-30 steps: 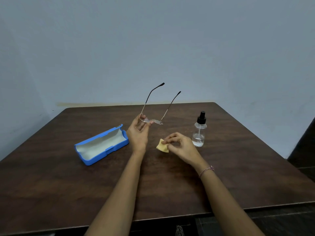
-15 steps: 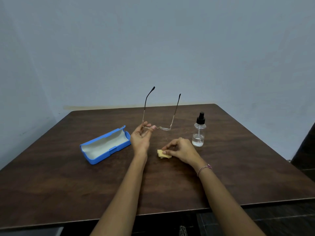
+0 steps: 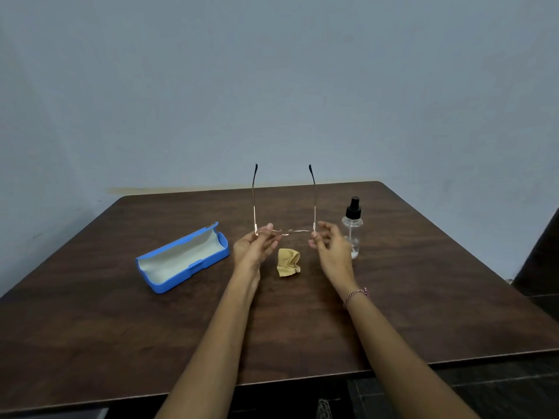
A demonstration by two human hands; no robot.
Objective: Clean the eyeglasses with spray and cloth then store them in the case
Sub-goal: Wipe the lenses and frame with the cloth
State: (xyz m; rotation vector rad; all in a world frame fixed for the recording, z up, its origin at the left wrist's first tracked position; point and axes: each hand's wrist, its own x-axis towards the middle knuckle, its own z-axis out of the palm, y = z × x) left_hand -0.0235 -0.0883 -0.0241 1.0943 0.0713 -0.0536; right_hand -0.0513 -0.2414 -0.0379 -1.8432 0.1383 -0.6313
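The eyeglasses (image 3: pixel 298 231) hang in the air just above the bench (image 3: pixel 302 328), front frame level and both temples unfolded, pointing up and away. They look thin-wired and very light, with springy temples and hinges that would likely bend under a twist. The lenses would probably smear or scratch if touched.

The sound place to hold them is where they are held now, at the two outer corners by the hinges. The left hand (image 3: pixel 255 246) pinches the left corner between thumb and fingertips. The right hand (image 3: pixel 331 246) pinches the right corner with thumb and forefinger, its other fingers loosely spread. The hands are apart, one at each end of the frame.

Below and between them the yellow cloth (image 3: pixel 289 263) lies crumpled on the bench, soft and limp. The spray bottle (image 3: pixel 352 228) stands upright just behind the right hand. The blue case (image 3: pixel 181 258) lies open to the left.
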